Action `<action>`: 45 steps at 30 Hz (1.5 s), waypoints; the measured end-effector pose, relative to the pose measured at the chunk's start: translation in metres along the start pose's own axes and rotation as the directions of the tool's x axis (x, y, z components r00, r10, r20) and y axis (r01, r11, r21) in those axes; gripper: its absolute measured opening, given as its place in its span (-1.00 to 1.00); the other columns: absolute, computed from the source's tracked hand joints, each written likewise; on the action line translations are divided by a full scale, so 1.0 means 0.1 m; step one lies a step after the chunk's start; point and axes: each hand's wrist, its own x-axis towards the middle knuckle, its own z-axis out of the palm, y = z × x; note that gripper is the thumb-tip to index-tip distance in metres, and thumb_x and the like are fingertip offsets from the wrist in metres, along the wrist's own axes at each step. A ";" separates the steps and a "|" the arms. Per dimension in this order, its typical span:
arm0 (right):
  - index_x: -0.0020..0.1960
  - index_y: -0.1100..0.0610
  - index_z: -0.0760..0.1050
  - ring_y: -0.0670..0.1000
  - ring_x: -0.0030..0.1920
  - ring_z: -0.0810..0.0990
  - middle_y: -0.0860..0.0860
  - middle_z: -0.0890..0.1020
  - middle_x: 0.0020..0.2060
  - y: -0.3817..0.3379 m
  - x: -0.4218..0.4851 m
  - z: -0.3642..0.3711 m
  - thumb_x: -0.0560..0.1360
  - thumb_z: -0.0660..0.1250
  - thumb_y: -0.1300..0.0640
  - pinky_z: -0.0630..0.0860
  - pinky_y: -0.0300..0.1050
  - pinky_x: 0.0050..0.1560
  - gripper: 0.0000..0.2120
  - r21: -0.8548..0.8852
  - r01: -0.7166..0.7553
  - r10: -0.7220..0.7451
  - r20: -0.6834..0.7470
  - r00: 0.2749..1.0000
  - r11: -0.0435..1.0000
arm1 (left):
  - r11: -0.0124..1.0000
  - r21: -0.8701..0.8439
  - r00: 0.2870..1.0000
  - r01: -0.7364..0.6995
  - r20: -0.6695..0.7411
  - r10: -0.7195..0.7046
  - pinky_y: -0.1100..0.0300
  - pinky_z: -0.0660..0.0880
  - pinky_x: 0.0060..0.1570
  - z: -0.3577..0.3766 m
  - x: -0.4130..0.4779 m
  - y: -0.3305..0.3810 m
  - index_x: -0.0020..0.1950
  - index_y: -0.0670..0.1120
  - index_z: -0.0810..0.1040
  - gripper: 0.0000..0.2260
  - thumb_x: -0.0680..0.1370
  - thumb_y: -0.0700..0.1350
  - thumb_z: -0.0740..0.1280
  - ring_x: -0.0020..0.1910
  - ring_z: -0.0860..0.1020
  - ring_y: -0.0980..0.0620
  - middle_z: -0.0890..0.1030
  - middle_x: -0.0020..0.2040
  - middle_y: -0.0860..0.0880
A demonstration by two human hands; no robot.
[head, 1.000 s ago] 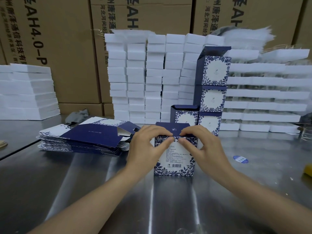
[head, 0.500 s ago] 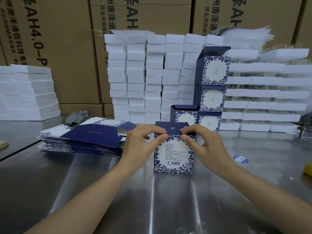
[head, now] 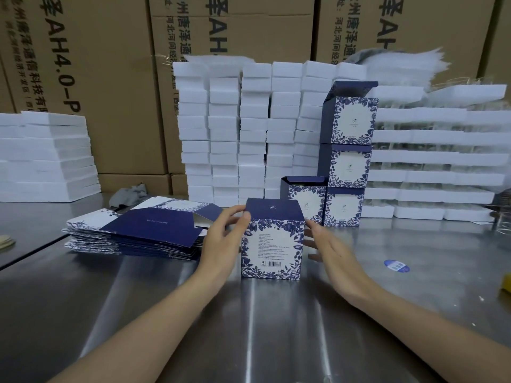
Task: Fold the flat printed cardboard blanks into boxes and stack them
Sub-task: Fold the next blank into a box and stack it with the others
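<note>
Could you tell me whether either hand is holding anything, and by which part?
The left hand holds the folded box by its upper left corner; the right hand is open beside it.

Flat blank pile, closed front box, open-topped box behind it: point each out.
flat blank pile [head: 154, 229], head view, navy panel of top blank
closed front box [head: 272, 246], head view, front white text panel
open-topped box [head: 312, 201], head view, pale centre of front face
</note>
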 end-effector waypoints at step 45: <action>0.09 -0.04 0.55 -0.20 0.37 0.45 -0.21 0.50 0.29 -0.12 -0.02 -0.03 0.70 0.23 -0.06 0.27 -0.37 0.36 -0.84 -0.582 0.492 -0.511 0.147 0.847 0.648 | 0.669 0.488 0.828 -0.561 0.319 0.461 0.52 0.15 0.31 0.09 -0.21 0.03 0.02 0.16 0.72 -0.96 0.60 0.07 0.48 0.44 0.32 0.27 0.43 0.41 0.26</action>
